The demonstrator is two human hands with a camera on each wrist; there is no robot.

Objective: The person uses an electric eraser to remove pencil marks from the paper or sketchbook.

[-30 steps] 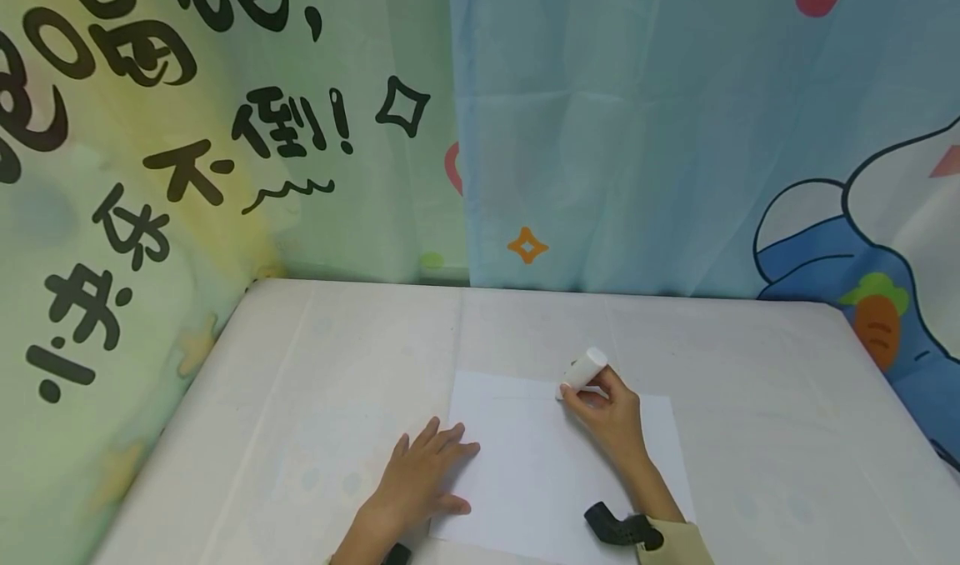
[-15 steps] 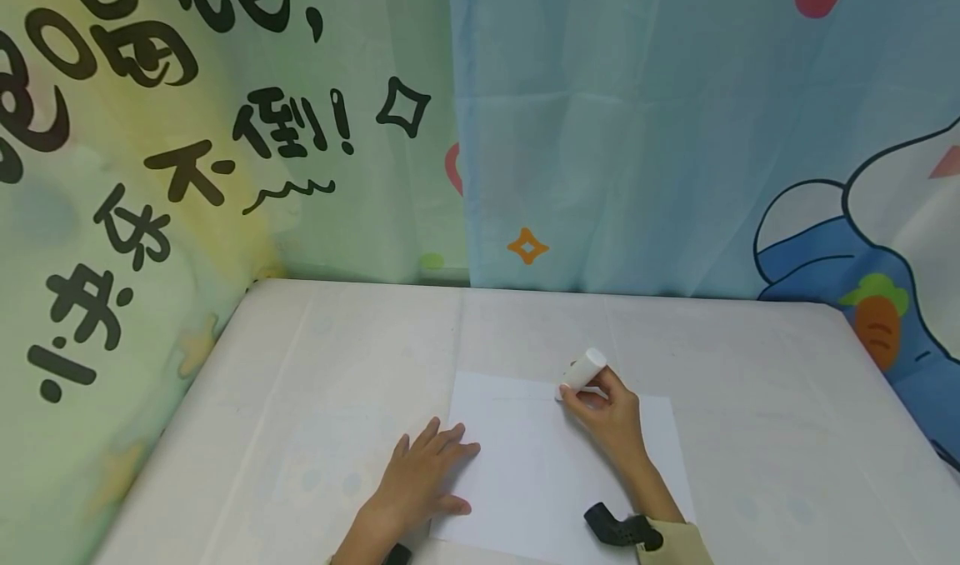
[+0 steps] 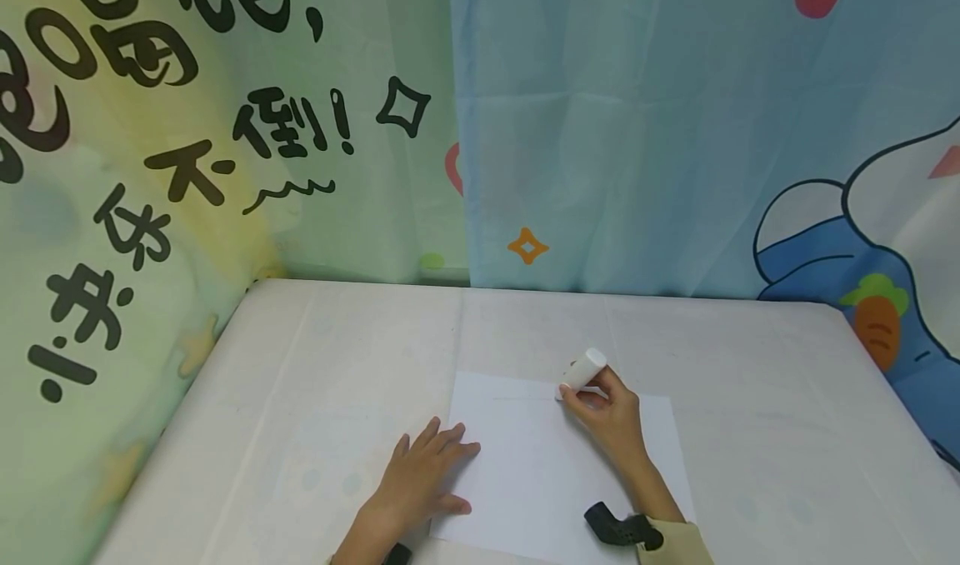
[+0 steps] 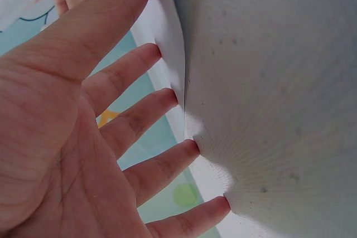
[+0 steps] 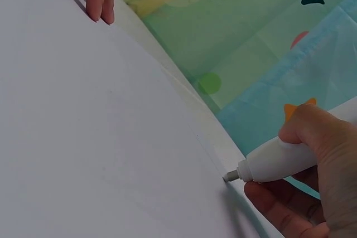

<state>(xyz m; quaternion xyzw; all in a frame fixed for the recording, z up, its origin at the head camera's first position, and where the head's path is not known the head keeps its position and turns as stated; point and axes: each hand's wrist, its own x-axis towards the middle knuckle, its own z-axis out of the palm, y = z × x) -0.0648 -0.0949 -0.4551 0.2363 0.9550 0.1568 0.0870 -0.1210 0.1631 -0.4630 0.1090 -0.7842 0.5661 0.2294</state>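
Note:
In the head view a sheet of white paper [image 3: 517,473] lies on the table. My right hand [image 3: 617,425] grips a stubby white electric eraser [image 3: 585,369] between thumb and fingers near the sheet's far edge. Its narrow grey tip [image 5: 231,176] meets the paper in the right wrist view, beside a faint line. My left hand [image 3: 416,475] rests spread across the sheet's left edge. In the left wrist view its fingertips [image 4: 167,97] press down, some on the paper and some on the tablecloth.
A white cloth [image 3: 322,365] covers the table. Behind it hang a green curtain [image 3: 360,232] with black lettering and a blue curtain [image 3: 645,173] with cartoon prints. A black wrist device [image 3: 622,527] sits at my right sleeve, over the paper in this view.

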